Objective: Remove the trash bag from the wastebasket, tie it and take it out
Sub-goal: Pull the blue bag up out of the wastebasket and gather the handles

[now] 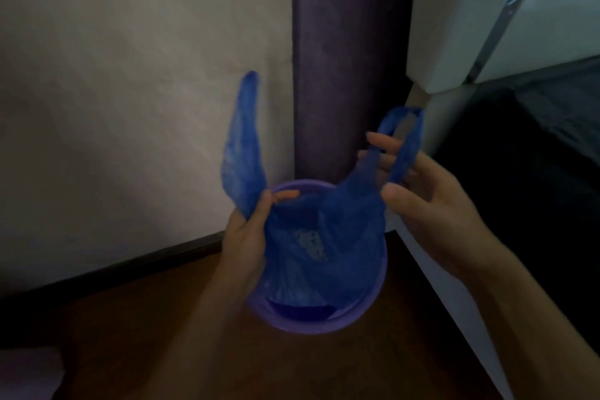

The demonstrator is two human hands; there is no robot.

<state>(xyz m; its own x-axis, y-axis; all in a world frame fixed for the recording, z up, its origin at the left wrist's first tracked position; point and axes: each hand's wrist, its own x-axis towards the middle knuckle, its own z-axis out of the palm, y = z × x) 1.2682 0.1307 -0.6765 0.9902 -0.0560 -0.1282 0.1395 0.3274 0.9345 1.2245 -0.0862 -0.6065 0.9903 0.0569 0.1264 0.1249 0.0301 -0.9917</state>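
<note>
A blue plastic trash bag [321, 237] hangs half lifted out of a round purple wastebasket [357, 318] standing on the brown floor. My left hand [246, 237] pinches the bag's left side just below its left handle, which sticks straight up. My right hand [418, 191] has its fingers around the looped right handle and holds it up. Something pale shows through the bag's wall. The lower part of the bag stays inside the basket.
A beige wall [130, 91] with a dark skirting board runs behind the basket. A dark purple column [344, 58] stands right behind it. A white appliance or cabinet [487, 26] crowds the right side. Something pale [26, 370] lies at the bottom left.
</note>
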